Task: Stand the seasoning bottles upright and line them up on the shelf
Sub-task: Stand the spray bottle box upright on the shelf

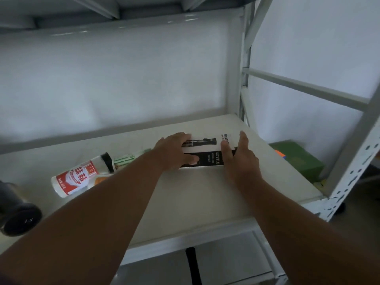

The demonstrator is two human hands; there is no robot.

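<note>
Red-labelled white plastic seasoning bottle (76, 178) lies toppled at centre-left. Left hand (174, 150) curls its fingers round a black-and-white cardboard box (207, 159); right hand (241, 159) presses straight fingers against its end.

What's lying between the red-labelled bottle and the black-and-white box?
Head view: a green-patterned container lies between the red-labelled bottle and the black-and-white box, partly hidden by the left forearm.
</note>
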